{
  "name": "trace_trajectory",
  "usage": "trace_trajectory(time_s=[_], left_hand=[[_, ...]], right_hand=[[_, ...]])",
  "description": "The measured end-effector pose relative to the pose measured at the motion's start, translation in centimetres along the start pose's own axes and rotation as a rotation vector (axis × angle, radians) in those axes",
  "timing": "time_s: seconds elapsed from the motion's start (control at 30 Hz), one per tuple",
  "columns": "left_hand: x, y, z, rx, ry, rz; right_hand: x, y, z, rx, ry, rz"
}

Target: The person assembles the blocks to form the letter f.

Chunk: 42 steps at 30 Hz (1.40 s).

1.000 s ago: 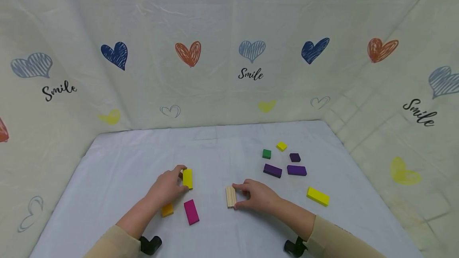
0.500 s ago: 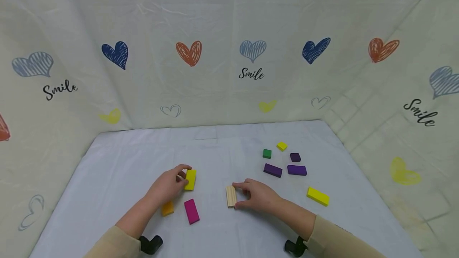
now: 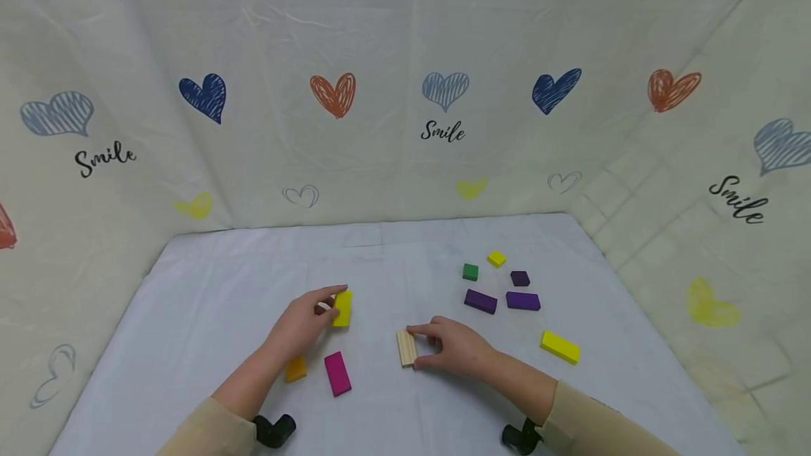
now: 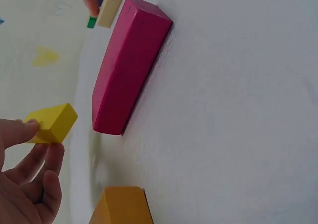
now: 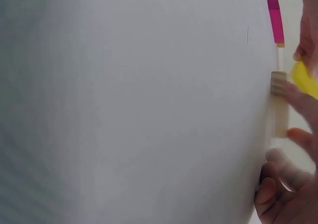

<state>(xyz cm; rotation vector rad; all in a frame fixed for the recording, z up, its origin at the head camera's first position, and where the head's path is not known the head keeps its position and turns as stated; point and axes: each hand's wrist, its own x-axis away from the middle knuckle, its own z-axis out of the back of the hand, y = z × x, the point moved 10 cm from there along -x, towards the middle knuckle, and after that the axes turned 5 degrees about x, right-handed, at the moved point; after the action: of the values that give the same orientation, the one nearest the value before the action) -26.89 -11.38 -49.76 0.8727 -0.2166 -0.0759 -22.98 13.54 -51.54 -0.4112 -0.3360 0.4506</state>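
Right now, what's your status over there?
Left hand pinching yellow block, off table. Right hand pinching pale wood. No other block between them.

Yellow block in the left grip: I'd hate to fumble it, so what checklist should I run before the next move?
1. Left grip pinches yellow block: ok.
2. Right grip holds wooden piece between finger and thumb: ok.
3. Yellow block apart from wooden piece: ok in head view.
4. Pink block apart from both grips: ok.
5. Orange block fully visible in head view: not ok, partly covered.
6. Firmness of left grip: cannot tell.
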Motion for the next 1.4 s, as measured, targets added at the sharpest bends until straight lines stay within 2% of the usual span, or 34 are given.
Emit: trace_trajectory(time_s=[0.17,0.37,0.5,0.77,1.13,1.4], left_hand=[[-0.5,1.1,-1.1,0.042,-0.01,-0.011],[-1.7,2.6,-2.7,0.103,-0.051,-0.044],[-2.4,3.3,-3.8,0.149,-0.078,-0.042],[-3.8,4.7,-6.3,0.155,-0.112,-0.058],[-4.1,6.0,-8.8,0.183,-0.133,-0.061],[-4.0,6.1,-9.5,0.154,-0.139,-0.049]], right_hand=[[0.0,0.2,-0.1,0.001,-0.001,-0.006],[0.0,0.4,-0.2,-0.009,-0.009,-0.042],[0.0,0.4,-0.3,-0.007,-0.007,-0.053],[0.1,0.2,-0.2,0.009,0.002,-0.052],[0.3,-0.2,0.0,0.041,0.017,-0.028],[0.6,-0.4,0.0,0.043,0.022,-0.011]])
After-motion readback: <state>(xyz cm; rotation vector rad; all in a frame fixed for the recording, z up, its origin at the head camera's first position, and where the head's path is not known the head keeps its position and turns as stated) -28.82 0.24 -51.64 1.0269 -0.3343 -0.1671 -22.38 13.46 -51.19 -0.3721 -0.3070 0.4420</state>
